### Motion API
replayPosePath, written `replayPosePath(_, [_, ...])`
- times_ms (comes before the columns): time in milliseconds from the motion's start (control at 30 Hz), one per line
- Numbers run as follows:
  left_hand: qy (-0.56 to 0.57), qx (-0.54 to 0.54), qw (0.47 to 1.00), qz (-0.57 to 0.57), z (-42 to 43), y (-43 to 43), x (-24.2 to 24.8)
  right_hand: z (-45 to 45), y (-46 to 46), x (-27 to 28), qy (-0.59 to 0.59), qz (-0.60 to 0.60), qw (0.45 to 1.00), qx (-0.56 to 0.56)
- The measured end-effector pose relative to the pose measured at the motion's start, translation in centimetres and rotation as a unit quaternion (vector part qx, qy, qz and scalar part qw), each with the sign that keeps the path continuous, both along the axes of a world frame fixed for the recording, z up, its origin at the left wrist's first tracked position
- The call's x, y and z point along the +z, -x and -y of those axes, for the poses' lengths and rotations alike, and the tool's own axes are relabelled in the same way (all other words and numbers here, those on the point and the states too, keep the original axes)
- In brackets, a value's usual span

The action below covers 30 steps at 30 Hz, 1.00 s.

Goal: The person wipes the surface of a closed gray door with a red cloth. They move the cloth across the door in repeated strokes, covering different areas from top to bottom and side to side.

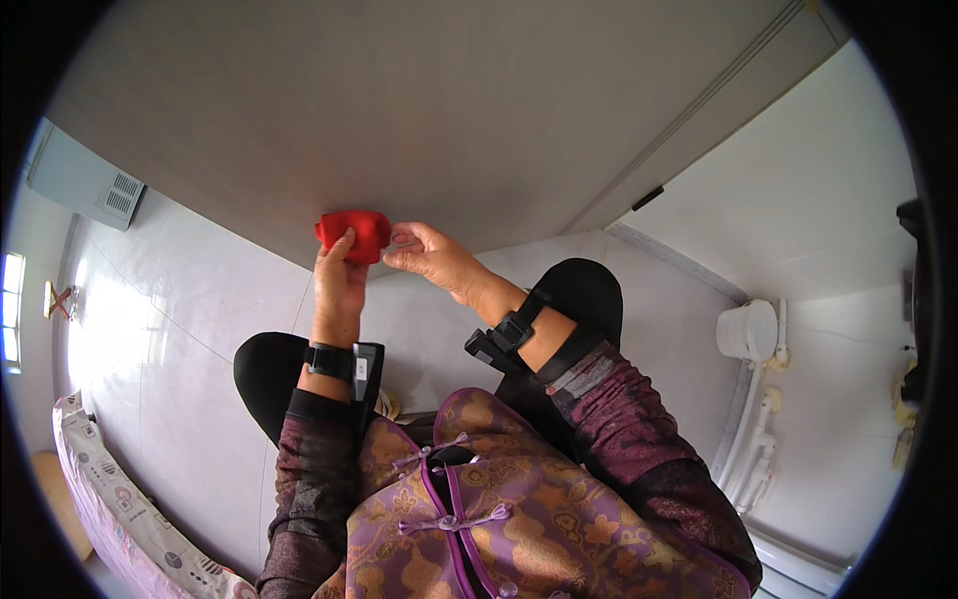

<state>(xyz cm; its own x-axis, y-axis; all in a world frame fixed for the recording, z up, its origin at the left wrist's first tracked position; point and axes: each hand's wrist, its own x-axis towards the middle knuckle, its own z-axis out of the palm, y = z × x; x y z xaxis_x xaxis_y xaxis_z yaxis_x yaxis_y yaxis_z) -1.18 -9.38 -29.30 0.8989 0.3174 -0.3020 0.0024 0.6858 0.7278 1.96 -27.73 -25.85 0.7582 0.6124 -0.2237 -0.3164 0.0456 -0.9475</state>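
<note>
A folded red cloth (367, 233) is gripped in my left hand (343, 273), with the thumb lying across its front. My right hand (438, 258) is just right of the cloth, thumb and fingers apart and nothing visible between them. Its fingertips come very close to the cloth's right edge; I cannot tell if they touch it. Behind the cloth spreads a large grey panel (419, 105), like the front of a cabinet. Whether the cloth rests against that surface is unclear.
Pale tiled floor (194, 299) surrounds my bent knees. A small black handle (647, 198) sits near the panel's right side. At right are a white bucket (741, 333) and white pipes (763, 442). A patterned bed cover (127, 487) lies lower left, a grey-white appliance (93, 180) upper left.
</note>
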Motion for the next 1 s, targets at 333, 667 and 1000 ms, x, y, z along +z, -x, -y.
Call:
replayPosePath(333, [-0.024,-0.082,0.995,0.040,4.0,1.6,4.3,-0.4,-0.4,0.1,-0.084,-0.055,0.995,0.027])
replayPosePath(667, [-0.277,0.131,0.951,0.040,-4.8,4.3,4.3,1.5,-1.3,2.7,-0.173,-0.014,0.971,-0.164])
replayPosePath(1000, [-0.211,0.250,0.943,0.059,-14.6,-0.4,7.6,10.5,-4.8,21.7,0.093,0.581,0.567,-0.577])
